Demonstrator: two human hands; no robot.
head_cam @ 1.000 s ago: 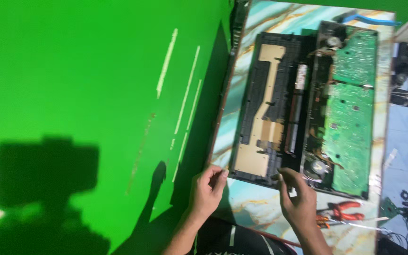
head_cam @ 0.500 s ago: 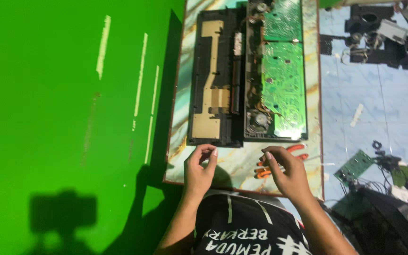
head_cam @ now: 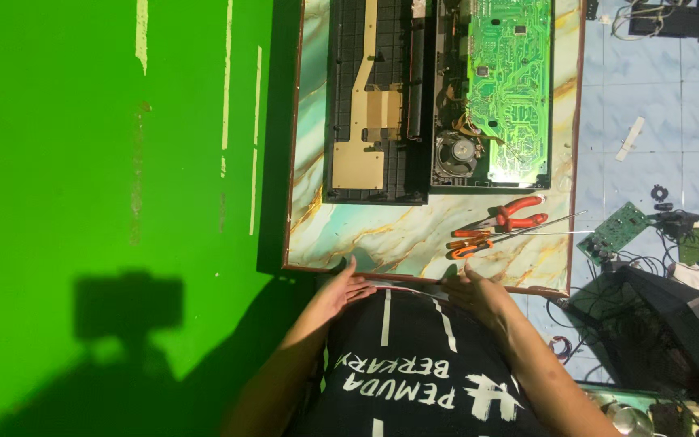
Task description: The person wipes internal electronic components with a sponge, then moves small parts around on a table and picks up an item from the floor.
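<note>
Green circuit board [head_cam: 623, 230] on floor, right.

An opened device [head_cam: 438, 97] is lying at the upper middle of the tabletop [head_cam: 382, 235]; pliers [head_cam: 511, 217] and a screwdriver [head_cam: 503, 236] are lying below it toward lower right, both hands resting at the bottom edge.

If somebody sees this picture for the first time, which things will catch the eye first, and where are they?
The bright green floor fills the left half. On the marble-patterned table top lies an opened black electronic casing with a large green circuit board and a small round speaker. Red-handled pliers lie near the table's front edge, where the person's left hand and right hand rest.
</note>
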